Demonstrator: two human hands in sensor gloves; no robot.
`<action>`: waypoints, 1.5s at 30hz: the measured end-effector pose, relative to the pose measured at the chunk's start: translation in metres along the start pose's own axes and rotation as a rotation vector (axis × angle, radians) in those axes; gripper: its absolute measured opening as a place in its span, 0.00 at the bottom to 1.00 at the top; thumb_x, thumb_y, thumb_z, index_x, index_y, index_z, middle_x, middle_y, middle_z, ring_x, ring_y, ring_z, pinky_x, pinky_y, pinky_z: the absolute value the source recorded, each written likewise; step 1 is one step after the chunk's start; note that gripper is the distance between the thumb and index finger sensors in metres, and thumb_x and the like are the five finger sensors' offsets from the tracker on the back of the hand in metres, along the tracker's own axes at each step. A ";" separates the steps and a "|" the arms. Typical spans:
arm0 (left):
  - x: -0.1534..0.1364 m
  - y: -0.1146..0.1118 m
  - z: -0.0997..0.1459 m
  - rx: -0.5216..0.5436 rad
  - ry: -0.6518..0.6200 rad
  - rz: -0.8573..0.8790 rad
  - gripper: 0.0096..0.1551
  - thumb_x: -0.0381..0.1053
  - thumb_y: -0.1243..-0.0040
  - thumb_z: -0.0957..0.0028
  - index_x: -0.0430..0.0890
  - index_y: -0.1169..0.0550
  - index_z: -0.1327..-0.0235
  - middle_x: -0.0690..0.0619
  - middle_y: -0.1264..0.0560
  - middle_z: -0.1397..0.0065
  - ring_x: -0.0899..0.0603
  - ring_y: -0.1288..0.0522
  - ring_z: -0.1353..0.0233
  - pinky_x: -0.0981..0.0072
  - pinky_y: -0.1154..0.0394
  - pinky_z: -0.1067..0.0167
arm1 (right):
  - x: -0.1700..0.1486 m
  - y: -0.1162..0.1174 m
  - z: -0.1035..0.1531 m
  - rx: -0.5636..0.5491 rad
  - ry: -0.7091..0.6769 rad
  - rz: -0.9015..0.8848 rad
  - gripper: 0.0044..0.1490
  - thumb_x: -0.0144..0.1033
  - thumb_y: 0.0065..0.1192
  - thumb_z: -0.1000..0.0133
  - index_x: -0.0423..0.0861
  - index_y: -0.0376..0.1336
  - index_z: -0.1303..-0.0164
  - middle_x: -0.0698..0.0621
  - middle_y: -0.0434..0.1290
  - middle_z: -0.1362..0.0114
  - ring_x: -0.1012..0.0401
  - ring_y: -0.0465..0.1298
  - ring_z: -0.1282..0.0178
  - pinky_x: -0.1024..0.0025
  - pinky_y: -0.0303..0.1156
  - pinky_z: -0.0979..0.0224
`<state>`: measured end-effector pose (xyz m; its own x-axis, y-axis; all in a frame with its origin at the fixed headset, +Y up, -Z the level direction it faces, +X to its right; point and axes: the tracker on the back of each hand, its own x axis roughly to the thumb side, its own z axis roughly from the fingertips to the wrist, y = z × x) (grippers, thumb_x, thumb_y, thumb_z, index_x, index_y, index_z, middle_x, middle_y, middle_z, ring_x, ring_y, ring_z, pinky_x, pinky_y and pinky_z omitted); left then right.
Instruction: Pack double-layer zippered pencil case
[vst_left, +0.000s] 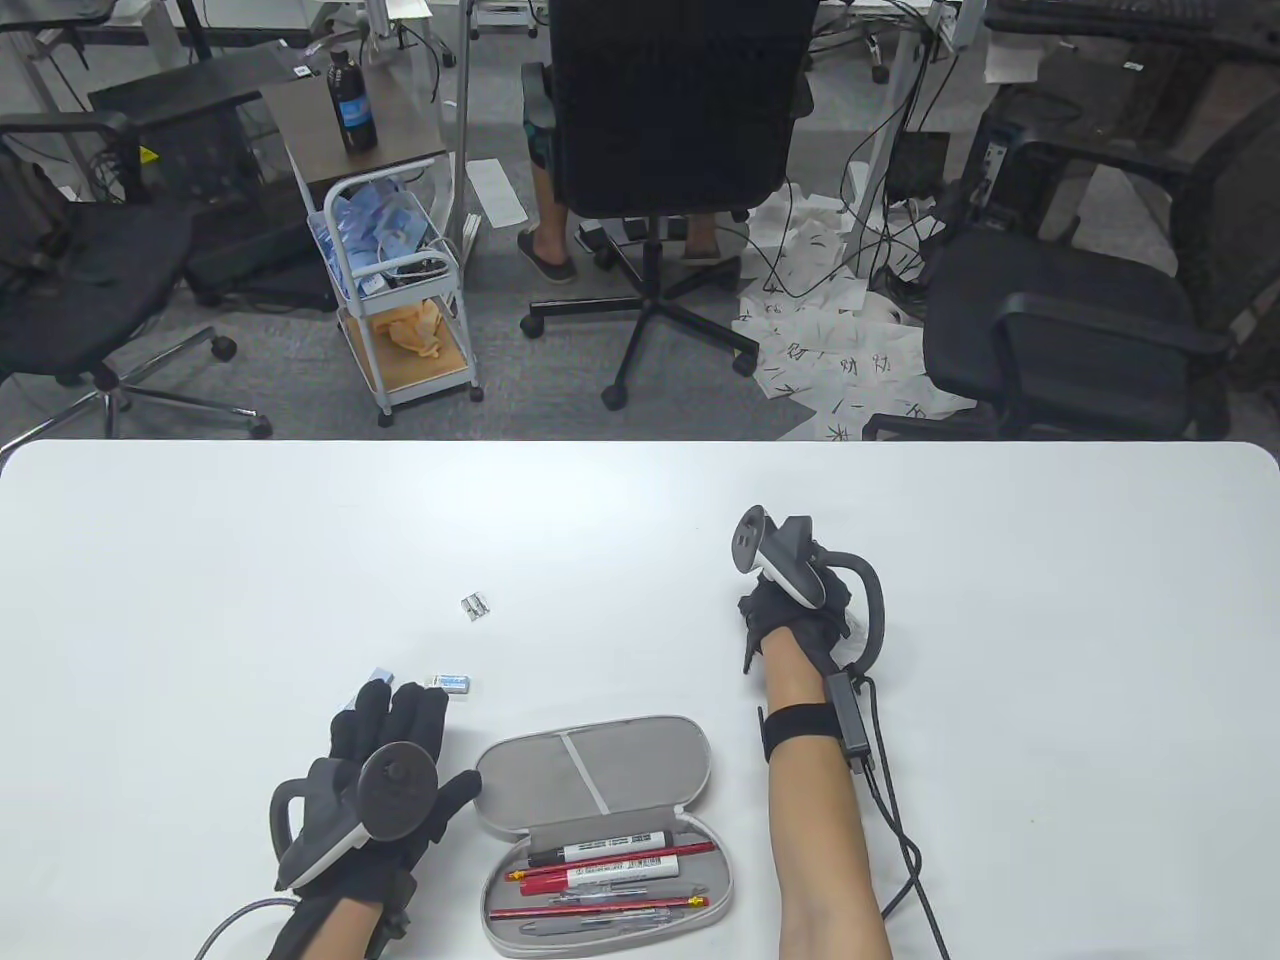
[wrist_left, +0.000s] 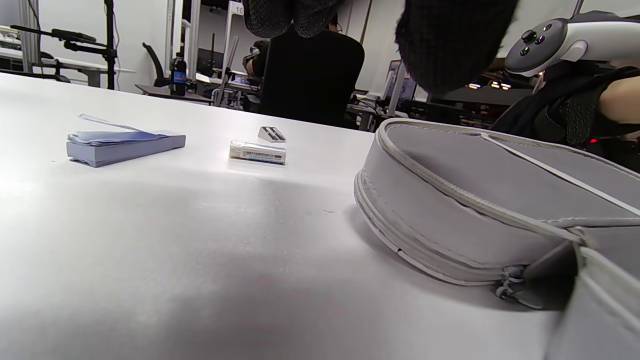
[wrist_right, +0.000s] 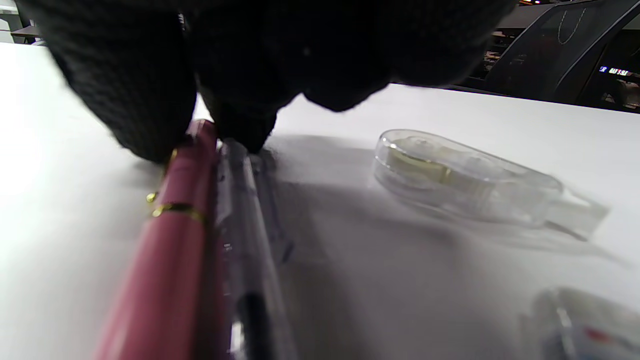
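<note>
The right hand (vst_left: 795, 610) is curled over on the table, and in the right wrist view its fingertips (wrist_right: 150, 115) are closed down on the far ends of a pink pen (wrist_right: 170, 250) and a clear pen (wrist_right: 250, 240) lying side by side; whether both are truly pinched or only touched I cannot tell. Just to the right of that grip lies a clear correction tape (wrist_right: 465, 185), apart from the pens. The left hand (vst_left: 385, 770) lies flat and spread on the table, holding nothing. Right beside its thumb sits the open pencil case (vst_left: 600, 830), lid folded back, its tray already holding markers and red pencils. Beyond the left fingers lie a sticky-note pad (wrist_left: 122, 145), an eraser (wrist_left: 257, 151) and a small sharpener (wrist_left: 272, 134).

The step in hand looks like picking up the next pens. Next, they need lifting together and carrying left, toward the person, into the case.
</note>
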<state>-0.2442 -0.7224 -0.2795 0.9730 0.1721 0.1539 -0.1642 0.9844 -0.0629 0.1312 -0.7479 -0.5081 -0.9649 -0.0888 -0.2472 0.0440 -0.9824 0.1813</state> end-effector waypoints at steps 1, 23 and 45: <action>0.000 0.001 0.000 0.006 -0.002 0.003 0.52 0.63 0.34 0.43 0.41 0.41 0.13 0.38 0.44 0.12 0.26 0.56 0.18 0.34 0.57 0.27 | 0.000 0.000 0.000 0.001 -0.001 0.003 0.28 0.61 0.73 0.51 0.56 0.75 0.46 0.64 0.77 0.61 0.66 0.76 0.60 0.74 0.77 0.53; 0.002 0.003 0.001 0.010 -0.020 0.027 0.52 0.63 0.35 0.42 0.40 0.41 0.12 0.37 0.44 0.12 0.25 0.56 0.18 0.34 0.57 0.27 | 0.013 0.001 -0.001 0.017 -0.014 -0.059 0.26 0.55 0.71 0.48 0.51 0.75 0.46 0.62 0.77 0.58 0.64 0.77 0.59 0.72 0.77 0.52; 0.001 0.005 0.002 0.016 -0.023 0.031 0.53 0.63 0.35 0.42 0.39 0.41 0.12 0.36 0.44 0.12 0.25 0.56 0.18 0.34 0.57 0.28 | 0.022 -0.002 0.003 0.138 -0.035 -0.096 0.28 0.52 0.74 0.48 0.45 0.74 0.45 0.60 0.77 0.58 0.63 0.77 0.59 0.71 0.77 0.53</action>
<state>-0.2440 -0.7170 -0.2778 0.9633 0.2035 0.1751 -0.1973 0.9789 -0.0524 0.1090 -0.7476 -0.5114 -0.9714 0.0124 -0.2372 -0.0825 -0.9542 0.2877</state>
